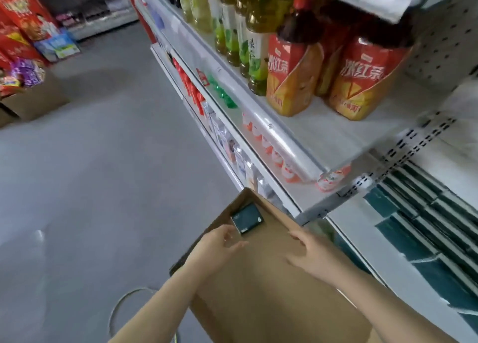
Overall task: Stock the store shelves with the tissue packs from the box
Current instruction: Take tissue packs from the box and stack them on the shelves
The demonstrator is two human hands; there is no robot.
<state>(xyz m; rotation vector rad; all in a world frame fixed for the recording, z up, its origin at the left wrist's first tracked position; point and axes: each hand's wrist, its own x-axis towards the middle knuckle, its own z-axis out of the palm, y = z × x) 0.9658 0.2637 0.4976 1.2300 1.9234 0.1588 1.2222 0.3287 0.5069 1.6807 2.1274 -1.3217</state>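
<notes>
A brown cardboard box [261,285] stands open on the floor beside the shelving. One dark green tissue pack [247,219] lies in its far corner. My left hand [219,244] hovers inside the box just below that pack, fingers loosely curled and holding nothing. My right hand [307,252] reaches over the box's right side with fingers spread, also holding nothing. Rows of the same dark green tissue packs [424,226] fill the low shelf at the right.
White shelves [282,138] above the box carry green tea bottles [254,47], red-labelled tea bottles [362,73] and small drink bottles [284,166]. Grey floor [103,174] spreads to the left, with snack displays [23,32] and another carton at the far left.
</notes>
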